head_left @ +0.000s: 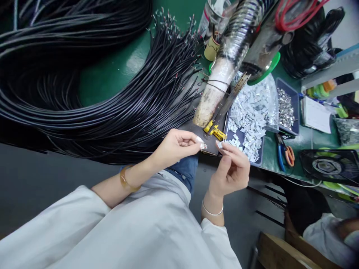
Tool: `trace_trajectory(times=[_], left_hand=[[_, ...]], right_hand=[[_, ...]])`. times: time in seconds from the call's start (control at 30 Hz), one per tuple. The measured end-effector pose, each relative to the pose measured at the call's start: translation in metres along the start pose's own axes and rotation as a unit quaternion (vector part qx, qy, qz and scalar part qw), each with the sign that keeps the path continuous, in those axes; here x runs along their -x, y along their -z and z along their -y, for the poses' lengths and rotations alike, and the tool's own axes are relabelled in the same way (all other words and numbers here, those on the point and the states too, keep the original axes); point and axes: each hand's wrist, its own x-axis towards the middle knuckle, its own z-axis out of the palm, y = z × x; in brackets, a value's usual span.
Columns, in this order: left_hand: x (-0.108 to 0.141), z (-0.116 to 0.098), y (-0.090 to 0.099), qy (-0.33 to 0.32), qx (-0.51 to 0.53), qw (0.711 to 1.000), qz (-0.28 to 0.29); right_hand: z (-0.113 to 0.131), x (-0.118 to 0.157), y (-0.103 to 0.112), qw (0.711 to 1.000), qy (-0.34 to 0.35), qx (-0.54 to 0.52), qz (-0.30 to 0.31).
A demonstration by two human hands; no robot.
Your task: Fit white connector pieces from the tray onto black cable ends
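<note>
My left hand (pixel 179 146) is closed in a pinch at the table's front edge, its fingertips on a tiny whitish, metallic-looking bit (pixel 203 146) too small to name. Just to the right, my right hand (pixel 232 169) pinches a small pale square piece (pixel 220 144) between thumb and fingers. The two hands are close together but apart. Similar pale square pieces (pixel 249 112) lie heaped in a dark tray (pixel 262 153) beyond the right hand. Right behind the fingertips sits a yellow clip-like fixture (pixel 215 130) on a dark plate.
A large bundle of black cables (pixel 134 112) with stripped ends covers the left. A wrapped duct (pixel 221 71) comes down at centre. To the right are a bin of metal parts (pixel 286 108), pliers (pixel 284 153) and a fan (pixel 331 166). Another person's arm (pixel 347 228) shows lower right.
</note>
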Motion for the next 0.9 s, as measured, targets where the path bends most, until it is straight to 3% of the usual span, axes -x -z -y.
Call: trace_trajectory(times=[0.13, 0.3, 0.37, 0.57, 0.67, 0.9], left_hand=[[-0.003, 0.0, -0.002, -0.011, -0.003, 1.0, -0.017], [-0.004, 0.001, -0.002, -0.015, -0.016, 0.999, -0.028], [-0.006, 0.001, -0.001, -0.021, -0.021, 0.999, -0.035], [-0.009, 0.002, -0.003, -0.042, -0.022, 0.997, -0.058], [-0.011, 0.002, -0.005, -0.045, -0.013, 0.997, -0.064], [-0.014, 0.003, -0.009, -0.057, -0.004, 0.993, -0.108]], right_hand=[[-0.001, 0.002, -0.001, 0.995, 0.076, 0.057, 0.036], [-0.01, 0.001, -0.003, 0.998, -0.035, -0.011, 0.052], [-0.012, 0.001, -0.004, 0.997, -0.045, -0.03, 0.062], [-0.014, 0.001, -0.007, 0.993, 0.071, 0.06, 0.072], [-0.016, 0.0, -0.009, 0.991, 0.093, 0.074, 0.066], [-0.018, -0.001, -0.015, 0.996, 0.013, -0.033, 0.077]])
